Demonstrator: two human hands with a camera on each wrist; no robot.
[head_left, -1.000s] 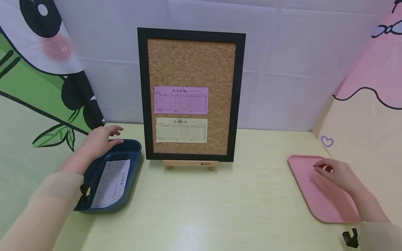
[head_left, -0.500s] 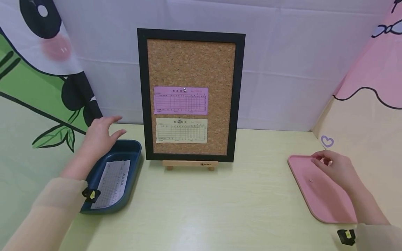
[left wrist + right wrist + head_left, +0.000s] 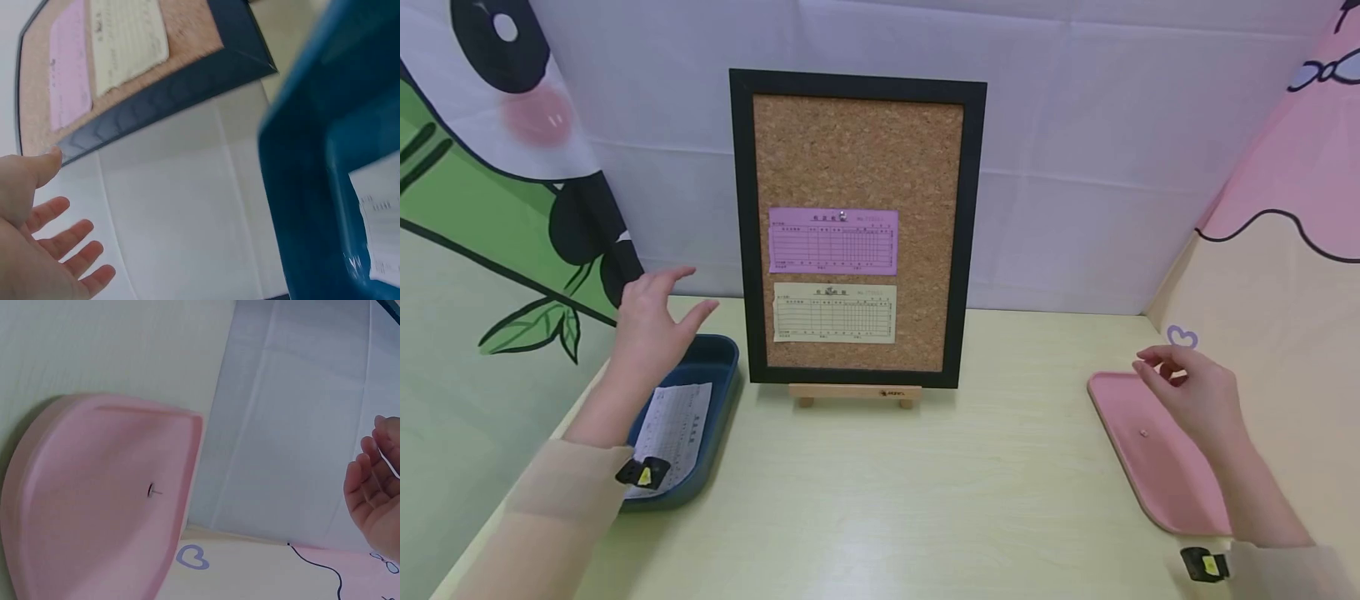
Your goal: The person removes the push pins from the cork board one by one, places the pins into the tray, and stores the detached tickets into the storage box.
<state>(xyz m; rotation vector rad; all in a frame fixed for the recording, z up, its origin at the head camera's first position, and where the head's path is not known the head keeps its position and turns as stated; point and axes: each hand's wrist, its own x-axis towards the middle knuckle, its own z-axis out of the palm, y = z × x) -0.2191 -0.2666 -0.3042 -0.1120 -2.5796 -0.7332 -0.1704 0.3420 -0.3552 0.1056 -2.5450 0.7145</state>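
My left hand [image 3: 655, 321] is raised over the far end of a blue tray [image 3: 721, 392], thumb and fingers spread apart with nothing between them. In that tray lies a white receipt slip [image 3: 681, 421]. Off to the right, my right hand [image 3: 1198, 392] hovers above a pink tray [image 3: 1120, 408], its fingers loosely bent; I see nothing held at the fingertips. A small thumbtack [image 3: 152, 490] lies on the pink tray. At the centre stands a cork board [image 3: 857, 150] carrying a purple slip [image 3: 832, 242] and a pale yellow slip [image 3: 835, 313], each with a tack near its top.
A small wooden stand [image 3: 854, 391] supports the black-framed board on the light wooden table [image 3: 925, 500]. Behind it hangs a pale cloth backdrop [image 3: 1075, 167], with printed cartoon panels on both sides.
My left hand has risen and moved right from the blue tray, its thumb and fingers spreading wider. The right hand has lifted away from the pink tray, uncovering the thumbtack. The board stays put.
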